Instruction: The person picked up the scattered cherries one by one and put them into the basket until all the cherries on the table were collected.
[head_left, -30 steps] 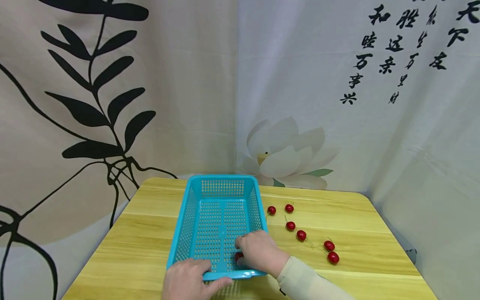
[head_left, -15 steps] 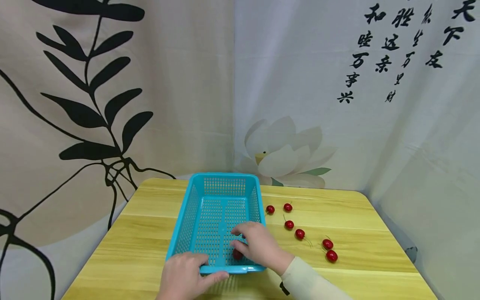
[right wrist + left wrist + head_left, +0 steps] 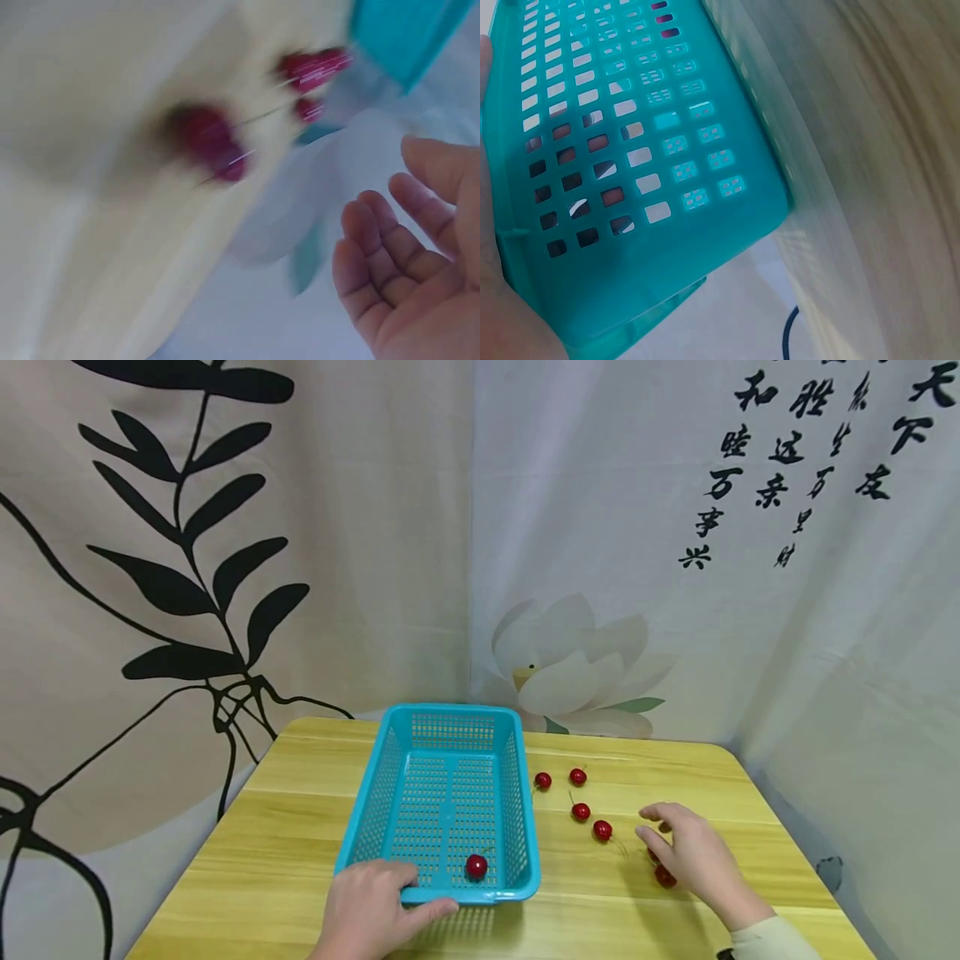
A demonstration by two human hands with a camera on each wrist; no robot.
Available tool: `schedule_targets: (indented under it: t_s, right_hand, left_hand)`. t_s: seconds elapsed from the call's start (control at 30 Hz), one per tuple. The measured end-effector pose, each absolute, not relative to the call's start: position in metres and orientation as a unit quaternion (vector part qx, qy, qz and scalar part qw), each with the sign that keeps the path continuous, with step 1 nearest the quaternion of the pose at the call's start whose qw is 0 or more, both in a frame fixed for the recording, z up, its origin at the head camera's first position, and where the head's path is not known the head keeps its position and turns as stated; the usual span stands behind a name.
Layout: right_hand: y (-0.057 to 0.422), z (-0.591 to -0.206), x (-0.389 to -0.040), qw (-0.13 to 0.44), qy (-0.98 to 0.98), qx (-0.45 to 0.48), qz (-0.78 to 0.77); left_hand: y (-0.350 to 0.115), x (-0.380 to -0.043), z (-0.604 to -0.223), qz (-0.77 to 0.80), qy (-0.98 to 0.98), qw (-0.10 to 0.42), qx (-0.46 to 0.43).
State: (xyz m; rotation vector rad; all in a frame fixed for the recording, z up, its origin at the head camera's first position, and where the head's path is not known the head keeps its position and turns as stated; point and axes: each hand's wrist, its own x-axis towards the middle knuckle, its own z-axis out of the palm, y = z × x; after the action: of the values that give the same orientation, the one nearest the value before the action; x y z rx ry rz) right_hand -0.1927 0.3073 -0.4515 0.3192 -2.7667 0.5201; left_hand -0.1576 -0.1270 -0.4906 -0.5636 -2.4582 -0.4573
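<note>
A blue plastic basket (image 3: 530, 827) with perforated walls stands on the wooden table. My left hand (image 3: 367, 906) grips its near left corner, fingers over the rim and thumb along the front. The left wrist view shows the basket's slotted outer wall (image 3: 720, 247) beside the hand's edge (image 3: 510, 322). One red cherry (image 3: 476, 867) lies inside near the front wall. My right hand (image 3: 697, 856) hovers over two cherries (image 3: 664, 877) at the right, partly hiding them. In the right wrist view its fingers (image 3: 360, 225) are loosely bent and hold nothing; the cherries (image 3: 206, 139) look blurred.
Between basket and right hand lie several more stemmed cherries, among them one near the basket (image 3: 543, 782), one farther back (image 3: 577, 777) and one closer (image 3: 602, 831). Printed curtains (image 3: 390, 568) hang behind the table (image 3: 300, 827).
My right hand lets go of the cherry inside the basket, lifts out and moves right to the pair of cherries. The left hand keeps its grip on the basket.
</note>
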Motion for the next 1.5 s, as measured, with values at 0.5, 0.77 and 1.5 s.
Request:
schedule_targets:
  t_s: [0.5, 0.77, 1.5]
  right_hand:
    - [0.349, -0.489, -0.169, 0.077, -0.986, 0.087, 0.122]
    - [0.343, -0.496, -0.170, 0.091, -0.984, 0.104, 0.110]
    - [0.336, -0.506, -0.170, 0.040, -0.985, 0.082, 0.144]
  left_hand:
    - [-0.127, -0.157, -0.490, -0.164, -0.922, 0.279, -0.211]
    - [-0.127, -0.157, -0.491, -0.160, -0.923, 0.281, -0.207]
    - [-0.126, -0.157, -0.494, -0.156, -0.925, 0.280, -0.205]
